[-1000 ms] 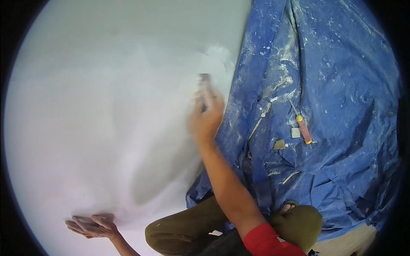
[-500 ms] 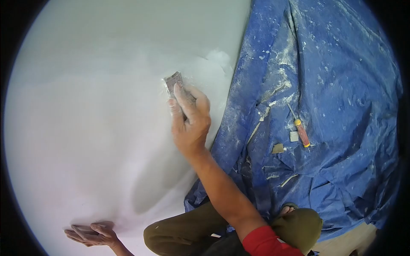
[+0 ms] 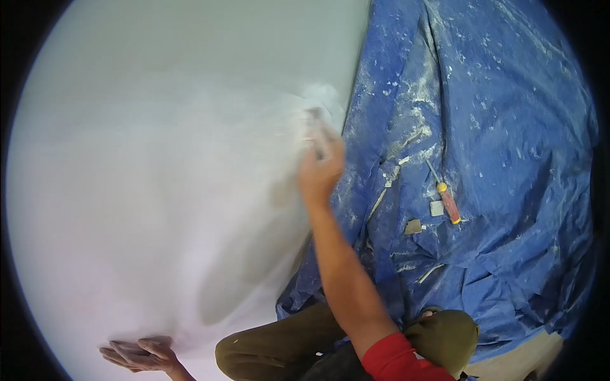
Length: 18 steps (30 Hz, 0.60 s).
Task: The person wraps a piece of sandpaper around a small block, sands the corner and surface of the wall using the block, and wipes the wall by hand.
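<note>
My right hand (image 3: pixel 323 159) is blurred by motion against the white wall (image 3: pixel 159 190), near its right edge. Its fingers are closed on a dusty brown piece of sandpaper (image 3: pixel 313 114), which is smeared in this frame and partly hidden by the fingers. A pale patch of filler (image 3: pixel 325 95) lies just above the sandpaper. At the lower left, my left hand (image 3: pixel 143 354) rests with fingers stretched out against the wall, holding nothing. White dust coats its fingers.
A blue tarp (image 3: pixel 508 127), spotted with white dust, spreads along the right. On it lie a screwdriver (image 3: pixel 448 202) with a red and yellow handle, a small pale square (image 3: pixel 436 208), a brown scrap (image 3: pixel 413 227) and thin strips. My bent knee (image 3: pixel 254 355) is close to the wall.
My right hand has moved right and slightly up along the wall with the sandpaper, towards the tarp edge. My left hand stays almost in place.
</note>
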### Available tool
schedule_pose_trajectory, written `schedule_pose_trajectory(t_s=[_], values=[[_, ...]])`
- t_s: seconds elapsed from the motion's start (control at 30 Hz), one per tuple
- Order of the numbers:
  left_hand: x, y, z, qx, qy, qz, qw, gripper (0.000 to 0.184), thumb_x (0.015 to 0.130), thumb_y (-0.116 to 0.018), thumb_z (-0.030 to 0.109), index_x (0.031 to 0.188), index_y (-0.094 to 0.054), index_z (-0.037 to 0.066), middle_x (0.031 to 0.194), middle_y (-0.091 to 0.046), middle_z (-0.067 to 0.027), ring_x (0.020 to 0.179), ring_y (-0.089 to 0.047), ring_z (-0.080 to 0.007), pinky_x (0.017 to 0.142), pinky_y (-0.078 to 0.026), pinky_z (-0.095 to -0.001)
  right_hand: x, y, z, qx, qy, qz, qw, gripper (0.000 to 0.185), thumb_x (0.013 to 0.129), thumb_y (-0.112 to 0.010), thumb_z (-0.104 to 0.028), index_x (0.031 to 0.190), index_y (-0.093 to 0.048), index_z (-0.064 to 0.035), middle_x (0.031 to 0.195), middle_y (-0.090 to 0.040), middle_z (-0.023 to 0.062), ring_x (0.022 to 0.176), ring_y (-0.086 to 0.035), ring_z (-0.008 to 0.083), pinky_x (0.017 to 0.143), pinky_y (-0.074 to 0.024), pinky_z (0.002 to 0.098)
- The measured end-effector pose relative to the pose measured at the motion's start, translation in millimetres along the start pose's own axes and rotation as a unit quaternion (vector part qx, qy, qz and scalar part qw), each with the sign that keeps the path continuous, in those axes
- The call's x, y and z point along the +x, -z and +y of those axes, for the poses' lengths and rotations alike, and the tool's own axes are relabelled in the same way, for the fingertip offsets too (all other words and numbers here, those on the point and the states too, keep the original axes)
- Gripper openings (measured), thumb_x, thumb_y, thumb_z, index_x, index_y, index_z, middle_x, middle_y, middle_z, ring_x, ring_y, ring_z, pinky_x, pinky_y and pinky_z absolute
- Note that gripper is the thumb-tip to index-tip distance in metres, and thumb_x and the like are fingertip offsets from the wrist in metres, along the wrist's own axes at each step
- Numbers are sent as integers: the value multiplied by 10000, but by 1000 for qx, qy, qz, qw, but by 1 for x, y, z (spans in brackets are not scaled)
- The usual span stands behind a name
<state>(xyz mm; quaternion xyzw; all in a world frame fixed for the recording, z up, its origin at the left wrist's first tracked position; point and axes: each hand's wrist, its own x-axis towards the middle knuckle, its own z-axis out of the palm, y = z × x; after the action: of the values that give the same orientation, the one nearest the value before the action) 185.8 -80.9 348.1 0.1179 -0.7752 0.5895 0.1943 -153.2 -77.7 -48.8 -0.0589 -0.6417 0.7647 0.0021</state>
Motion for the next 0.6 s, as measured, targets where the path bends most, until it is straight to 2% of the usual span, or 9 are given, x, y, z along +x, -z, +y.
schedule_pose_trajectory(t_s=[0.03, 0.13, 0.2, 0.23, 0.3, 0.37, 0.43, 0.53, 0.6], values=[[-2, 2, -1, 1, 3, 2, 1000, 582, 1098, -489, 437, 1487, -537, 7, 1594, -453, -271, 1496, -399, -483, 1165, -409, -633, 14, 6, 9, -5, -59, 23, 998, 442, 891, -660, 24, 1317, -737, -63, 1225, -695, 165, 1145, -652, 339, 1002, -520, 419], [-2, -3, 1, 15, 15, 4, 1000, 573, 1102, -484, 423, 1493, -529, 6, 1589, -460, -269, 1486, -414, -485, 1151, -428, -633, 12, 2, -2, -12, -56, 4, 998, 482, 855, -630, 26, 1314, -732, -81, 1215, -692, 168, 1119, -639, 374, 1007, -496, 452], [5, 2, 9, 28, 39, 1, 999, 565, 1104, -484, 413, 1492, -529, 5, 1585, -463, -271, 1479, -422, -487, 1144, -437, -625, 3, 0, -66, -11, 60, -24, 998, 474, 859, -627, 65, 1305, -738, -51, 1185, -709, 165, 1123, -661, 351, 1012, -518, 429], [9, 4, 15, 24, 33, 1, 999, 566, 1108, -476, 416, 1491, -529, 3, 1585, -464, -271, 1479, -424, -485, 1144, -440, -617, 3, -1, -75, -14, 58, -24, 998, 474, 859, -627, 65, 1305, -738, -51, 1185, -709, 165, 1123, -661, 351, 1012, -518, 429], [11, 3, 20, 28, 30, 3, 999, 572, 1109, -473, 424, 1488, -531, 0, 1585, -464, -271, 1479, -425, -484, 1144, -441, -615, 8, -5, -86, 67, 168, -53, 982, 463, 863, -628, 61, 1298, -742, -52, 1162, -716, 159, 1124, -661, 356, 1016, -517, 433], [12, 2, 18, 36, 28, 5, 999, 578, 1110, -471, 432, 1486, -532, -3, 1585, -464, -271, 1479, -425, -484, 1144, -442, -612, 17, -9, -24, -28, 50, 16, 998, 453, 873, -622, 57, 1292, -748, -60, 1160, -719, 158, 1140, -661, 345, 1021, -514, 433], [12, 2, 18, 31, 28, 7, 999, 584, 1111, -467, 441, 1485, -531, -3, 1587, -464, -268, 1481, -423, -481, 1141, -444, -612, 40, 2, 9, -20, -88, 32, 995, 428, 888, -644, 37, 1291, -749, -61, 1166, -720, 159, 1138, -668, 326, 1020, -518, 421], [12, 2, 20, 41, 34, 2, 999, 589, 1111, -469, 452, 1488, -532, 4, 1592, -459, -265, 1491, -411, -477, 1148, -437, -610, 25, -8, 14, -38, -48, 39, 997, 426, 841, -667, 40, 1253, -749, -32, 1177, -704, 176, 1082, -659, 370, 983, -514, 454], [11, 3, 19, 34, 29, 2, 999, 591, 1111, -465, 455, 1490, -531, 7, 1596, -454, -265, 1496, -405, -473, 1154, -431, -608, 6, -3, -58, 5, 37, -23, 999, 425, 844, -667, 28, 1257, -747, -30, 1186, -703, 169, 1104, -646, 370, 995, -499, 466]])
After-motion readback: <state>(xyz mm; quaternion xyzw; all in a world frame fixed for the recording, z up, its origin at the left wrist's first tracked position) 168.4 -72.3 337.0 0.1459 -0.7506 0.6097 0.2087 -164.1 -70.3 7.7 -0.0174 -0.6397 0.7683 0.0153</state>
